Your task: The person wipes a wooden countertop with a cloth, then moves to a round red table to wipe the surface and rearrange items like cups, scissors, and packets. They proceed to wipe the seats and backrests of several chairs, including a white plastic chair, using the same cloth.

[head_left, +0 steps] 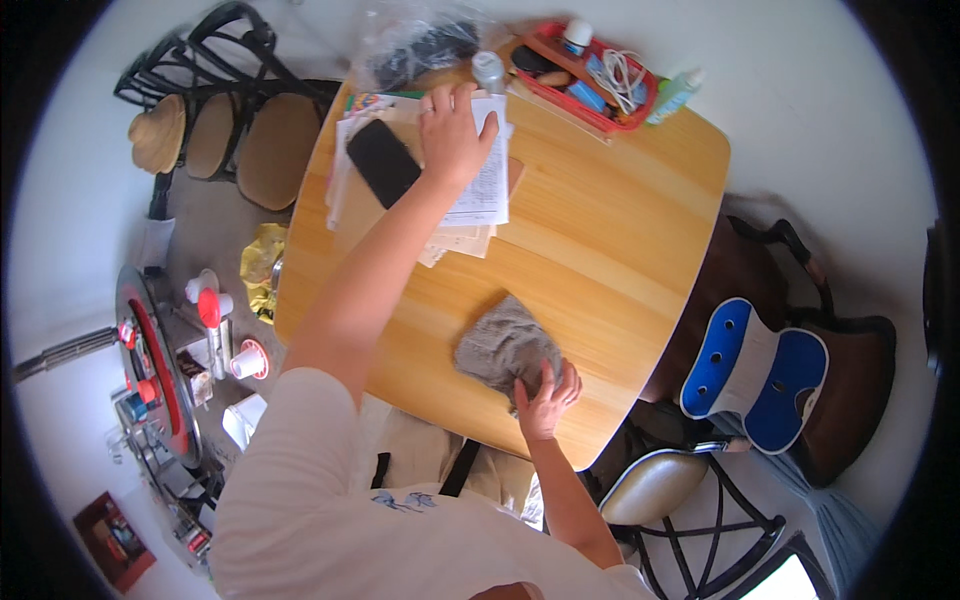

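Note:
My left hand (455, 135) reaches across the table (600, 220) and rests on the stack of papers (485, 190) at its far left. The fingers are extended toward the stack's far edge, with the thumb apart. Beside that wrist, a black smartphone (384, 163) lies on the papers. Near the table's front edge, a crumpled grey-brown cloth (500, 345) lies on the wood. My right hand (548, 400) is at its near right corner, fingers bent and closed on the fabric.
A red basket (640, 118) of small items and a white cable stands at the far edge, beside a green-white tube (676, 95). Left of it are a small bottle (488, 70) and a clear plastic bag (400, 50). Chairs (275, 150) stand left; a blue-white board (755, 375) lies right.

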`<state>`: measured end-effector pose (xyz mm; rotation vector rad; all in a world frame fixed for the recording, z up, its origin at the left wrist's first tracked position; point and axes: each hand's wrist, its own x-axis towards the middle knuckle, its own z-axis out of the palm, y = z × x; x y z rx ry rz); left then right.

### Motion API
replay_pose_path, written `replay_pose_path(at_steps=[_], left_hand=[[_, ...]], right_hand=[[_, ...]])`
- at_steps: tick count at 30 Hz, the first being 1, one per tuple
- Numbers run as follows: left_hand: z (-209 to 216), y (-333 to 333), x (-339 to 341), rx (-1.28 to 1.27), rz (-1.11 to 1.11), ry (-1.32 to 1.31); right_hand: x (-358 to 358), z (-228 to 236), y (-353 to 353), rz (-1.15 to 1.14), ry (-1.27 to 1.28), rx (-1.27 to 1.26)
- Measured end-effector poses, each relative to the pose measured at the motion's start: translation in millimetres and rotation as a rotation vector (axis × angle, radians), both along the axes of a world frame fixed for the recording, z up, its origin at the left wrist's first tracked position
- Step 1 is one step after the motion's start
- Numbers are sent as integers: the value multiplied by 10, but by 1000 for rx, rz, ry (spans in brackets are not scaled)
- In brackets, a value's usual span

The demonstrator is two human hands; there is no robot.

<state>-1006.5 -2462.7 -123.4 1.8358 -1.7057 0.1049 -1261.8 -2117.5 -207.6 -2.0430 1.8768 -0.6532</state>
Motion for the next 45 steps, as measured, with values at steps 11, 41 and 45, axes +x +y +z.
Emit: replay_pose_path(at_steps=[11, 41, 45], left_hand=[[-831, 2835, -773, 607, -684, 73], [-1320, -1040, -3154, 216, -641, -92], [-1409, -1344, -3238, 144, -683, -177]], right_hand=[[-232, -259, -523, 176, -104, 181], [-2056, -543, -4700, -128, 139, -167], [-2173, -637, -4759, -139, 119, -167]])
